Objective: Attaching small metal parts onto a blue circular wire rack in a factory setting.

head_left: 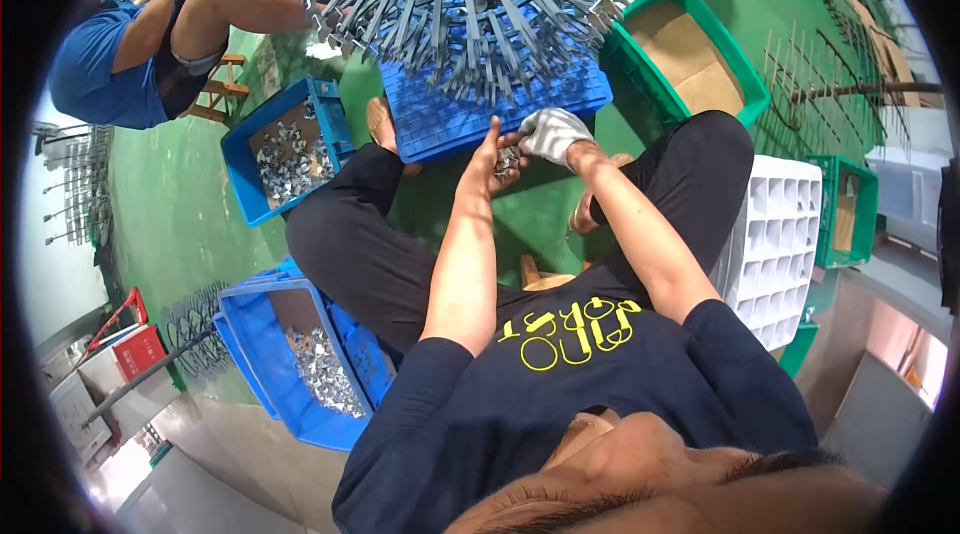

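Green floor carries the whole setup. Round metal rack, prongs radiating outward and downward, overlaps the far side of the blue crate in view; its support is not clear. Co-worker, blue top, sits beyond the crate's far left corner. Blue crate: near edge faces the wearer, between the knees. Green crate, cardboard-lined, stands off its right edge. White gridded tray stands upright beside the right knee. Two blue bins, upper bin and lower bin, on the left; both contain small metal pieces.

Right hand, white-gloved: at the crate's near edge, fingers bent toward the left; whether they pinch anything, cannot tell. Left hand, bare: palm up, fingers curled around a cluster of metal parts, just off that near edge.
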